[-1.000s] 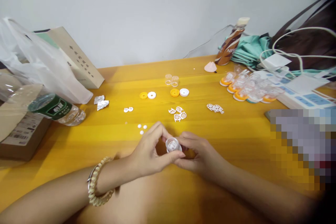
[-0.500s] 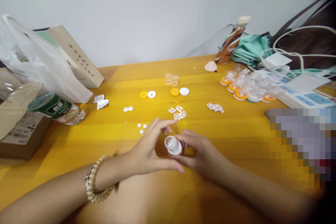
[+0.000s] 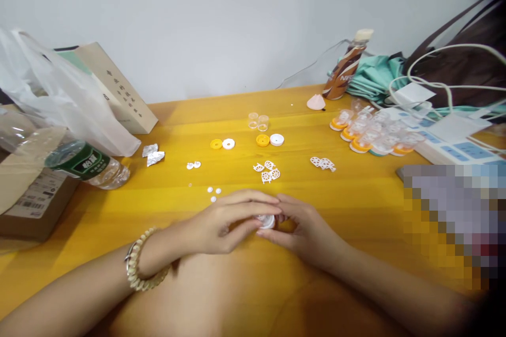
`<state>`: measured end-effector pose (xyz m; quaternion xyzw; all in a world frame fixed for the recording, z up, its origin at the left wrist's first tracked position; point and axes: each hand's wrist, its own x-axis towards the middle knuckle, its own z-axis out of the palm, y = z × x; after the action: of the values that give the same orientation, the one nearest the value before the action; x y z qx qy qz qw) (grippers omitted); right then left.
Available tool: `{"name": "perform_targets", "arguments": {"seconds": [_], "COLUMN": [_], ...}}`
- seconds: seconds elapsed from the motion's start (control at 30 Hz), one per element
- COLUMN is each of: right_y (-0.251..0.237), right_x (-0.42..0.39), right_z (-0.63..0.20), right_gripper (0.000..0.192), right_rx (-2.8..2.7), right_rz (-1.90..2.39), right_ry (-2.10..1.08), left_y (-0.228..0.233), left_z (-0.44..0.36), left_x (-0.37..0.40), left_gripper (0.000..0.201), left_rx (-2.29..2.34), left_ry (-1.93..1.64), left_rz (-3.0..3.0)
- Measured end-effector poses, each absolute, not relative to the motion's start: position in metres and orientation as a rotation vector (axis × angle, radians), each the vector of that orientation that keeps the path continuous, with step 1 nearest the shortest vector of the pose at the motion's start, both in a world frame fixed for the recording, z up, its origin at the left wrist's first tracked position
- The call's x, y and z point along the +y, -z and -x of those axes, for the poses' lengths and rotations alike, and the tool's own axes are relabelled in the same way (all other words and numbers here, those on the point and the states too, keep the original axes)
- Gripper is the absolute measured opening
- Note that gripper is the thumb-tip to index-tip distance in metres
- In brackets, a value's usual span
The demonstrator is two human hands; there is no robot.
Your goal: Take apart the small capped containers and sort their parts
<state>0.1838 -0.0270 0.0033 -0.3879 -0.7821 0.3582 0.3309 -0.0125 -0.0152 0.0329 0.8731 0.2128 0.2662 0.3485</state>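
**A:** Status of the hands?

**B:** Both meet over one small clear plastic cup (image 3: 267, 220) with a white insert, low on the yellow table (image 3: 356, 205), centre-front. Left hand (image 3: 221, 221) lies over it from the left, fingers stretched across the top, thumb underneath. Right hand (image 3: 304, 224) pinches it from the right. Both grasp the cup; mostly covered, only its white rim shows.

**A:** Wrist?

**B:** Beaded bracelet (image 3: 140, 266) on the left wrist.

**A:** Loose parts nearby?

**B:** Just beyond the fingers: white cut-out wheel pieces (image 3: 268, 171), a second bunch (image 3: 323, 163) to the right. Three tiny white discs (image 3: 214, 192) left of the hands. Further back, a yellow cap (image 3: 216, 144) touching a white cap (image 3: 228, 143), another yellow/white pair (image 3: 269, 140), two empty clear cups (image 3: 258, 121) behind them. Row of assembled cups with orange bases (image 3: 367, 134) far right.

**A:** Any readable text?

**B:** Little. Brown drink bottle (image 3: 343, 71) at the back shows "NE…", rest turned away. Lying water bottle (image 3: 85, 164) has a green label with white characters, not legible. Tan box (image 3: 114, 89) carries a column of dark characters, too small. Cardboard box (image 3: 29, 205) has a barcode label, unreadable.

**A:** Rest?

**B:** Plastic bag (image 3: 59, 95) draped at left, foil scraps (image 3: 153, 154), pink cone (image 3: 316, 101), teal cloth (image 3: 375, 76), white power strip (image 3: 454, 142) with cables. Pixelated patch at right, cannot tell.
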Motion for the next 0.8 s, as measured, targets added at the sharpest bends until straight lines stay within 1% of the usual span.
{"name": "perform_targets", "arguments": {"seconds": [0.07, 0.17, 0.23, 0.3, 0.33, 0.37, 0.43, 0.5, 0.57, 0.67, 0.73, 0.8], "right_y": [-0.004, -0.004, -0.003, -0.002, -0.001, -0.001, 0.0, -0.001, -0.002, -0.004, -0.004, -0.003], "right_x": [-0.027, -0.028, -0.027, -0.027, -0.026, -0.026, -0.026, -0.026, -0.027, -0.028, -0.027, -0.027], "right_z": [-0.184, -0.184, -0.184, -0.184, -0.184, -0.184, -0.184, -0.184, -0.184, -0.183, -0.184, -0.184], "right_gripper": [0.008, 0.006, 0.006, 0.008, 0.009, 0.008, 0.007, 0.008, 0.007, 0.007, 0.006, 0.007], "right_rx": [-2.059, -2.092, -2.098, -2.078, -2.062, -2.049, -2.042, -2.066, -2.091, -2.106, -2.087, -2.083], "right_rz": [1.022, 0.993, 0.981, 0.973, 0.973, 0.976, 0.988, 1.002, 1.003, 0.995, 0.984, 0.971], "right_ry": [-0.929, -0.94, -0.943, -0.957, -0.965, -0.968, -0.952, -0.928, -0.915, -0.918, -0.936, -0.956], "left_y": [-0.03, -0.027, -0.031, -0.041, -0.046, -0.05, -0.056, -0.056, -0.053, -0.053, -0.057, -0.061], "left_z": [0.011, 0.009, 0.009, 0.011, 0.012, 0.013, 0.014, 0.014, 0.012, 0.01, 0.011, 0.014], "left_x": [-0.015, -0.018, -0.019, -0.018, -0.016, -0.014, -0.011, -0.011, -0.014, -0.019, -0.02, -0.018], "left_gripper": [0.03, 0.028, 0.034, 0.052, 0.057, 0.056, 0.042, 0.03, 0.021, 0.027, 0.032, 0.031], "left_rx": [0.662, 0.878, 0.919, 0.811, 0.721, 0.622, 0.489, 0.547, 0.752, 0.973, 0.861, 0.655], "left_ry": [-0.81, -0.886, -0.828, -0.694, -0.612, -0.54, -0.476, -0.502, -0.554, -0.539, -0.447, -0.347], "left_rz": [-2.264, -2.28, -2.293, -2.3, -2.307, -2.318, -2.35, -2.387, -2.421, -2.508, -2.575, -2.598]}}
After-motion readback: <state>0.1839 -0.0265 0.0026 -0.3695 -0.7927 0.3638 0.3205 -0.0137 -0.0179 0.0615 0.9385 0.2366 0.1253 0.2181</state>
